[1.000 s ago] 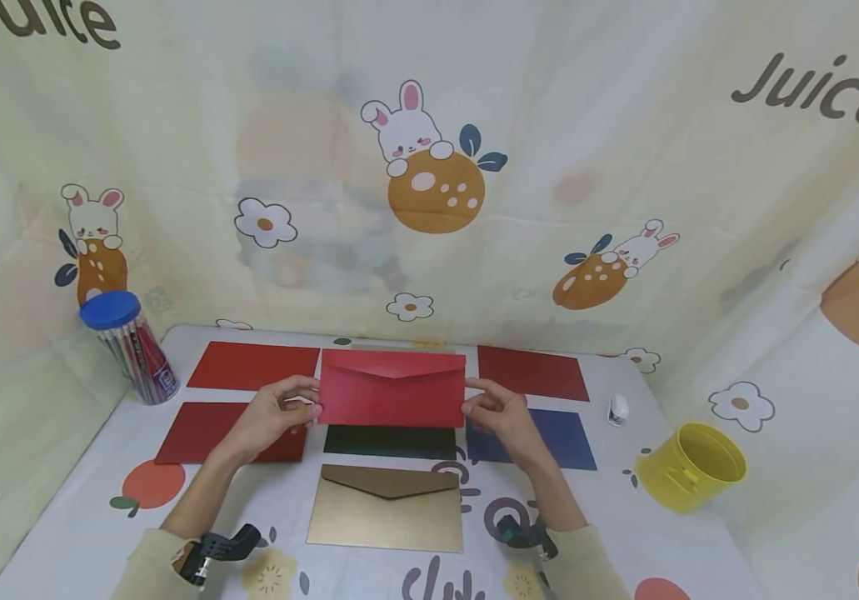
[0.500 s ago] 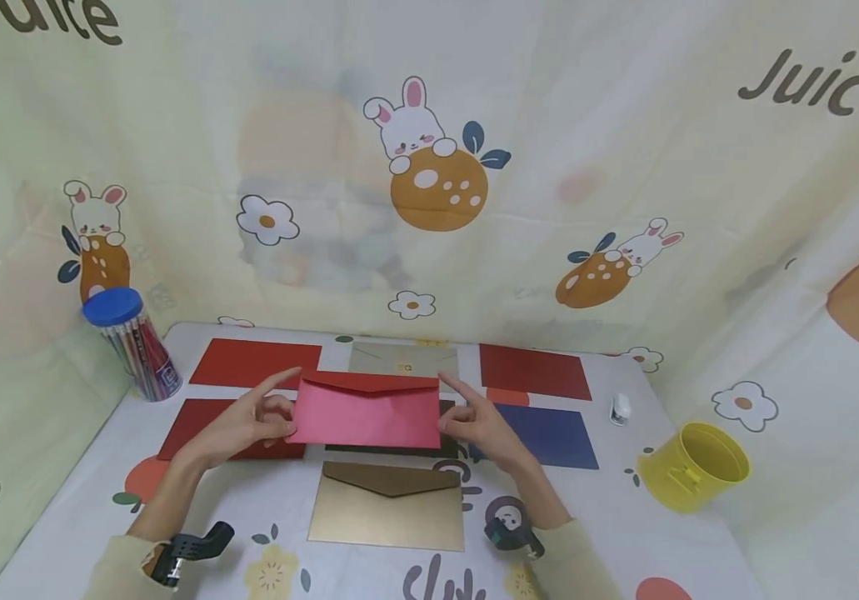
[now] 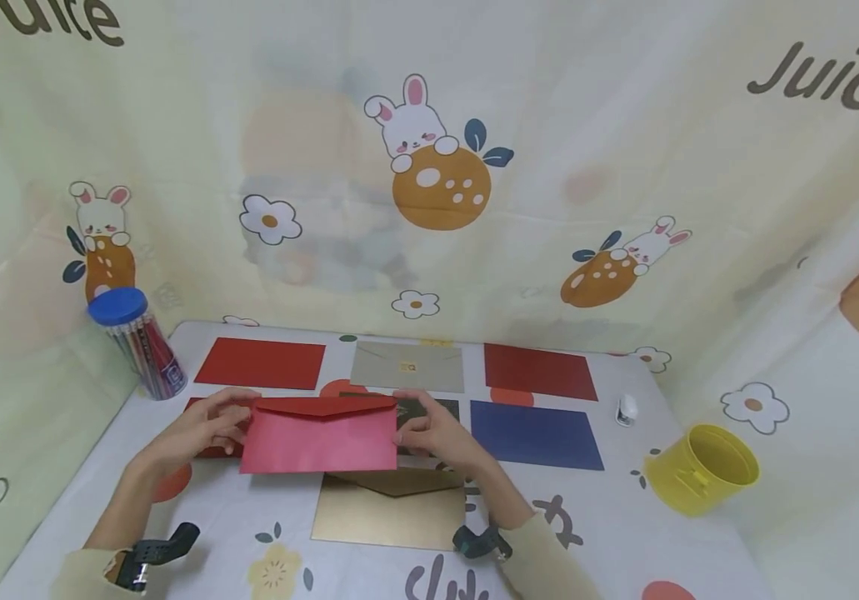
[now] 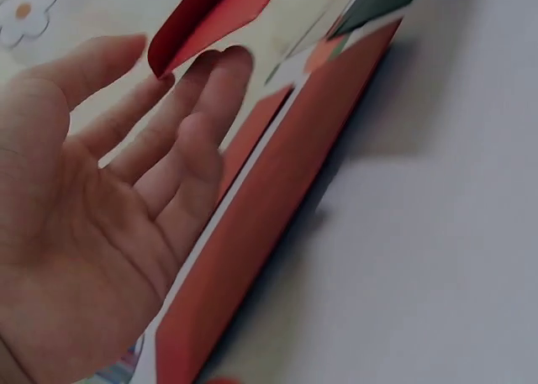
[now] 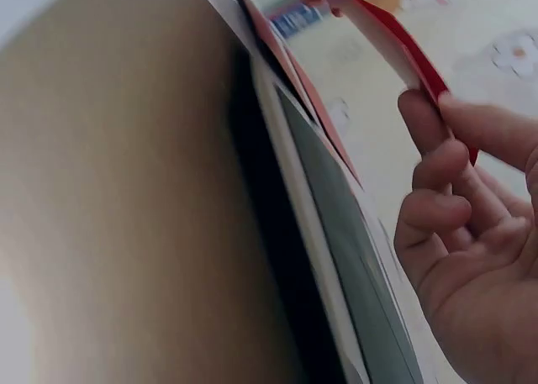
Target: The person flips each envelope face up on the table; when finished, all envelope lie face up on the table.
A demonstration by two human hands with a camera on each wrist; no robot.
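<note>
A bright red envelope (image 3: 318, 442) with its flap along the top is held up over the table, tilted toward me. My left hand (image 3: 192, 435) pinches its left edge; the left wrist view has the envelope's corner between thumb and fingers. At the right edge, my right hand (image 3: 440, 433) pinches it between thumb and index finger, the other fingers curled loosely. Below lies a gold envelope (image 3: 392, 521), its top left overlapped by the red one. Behind the hands are a partly hidden dark red envelope (image 4: 277, 165) and a dark green envelope (image 3: 448, 413).
A blue envelope (image 3: 537, 437) lies to the right. The back row has a red envelope (image 3: 260, 364), a silver-grey envelope (image 3: 377, 367) and a dark red one. A blue-lidded jar of pencils (image 3: 146, 350) stands left; a small white object (image 3: 626, 410) and yellow cup (image 3: 687, 479) right.
Both hands have carried the red envelope left and toward me, its top tipping. The silver-grey envelope and the blue one have come fully into sight.
</note>
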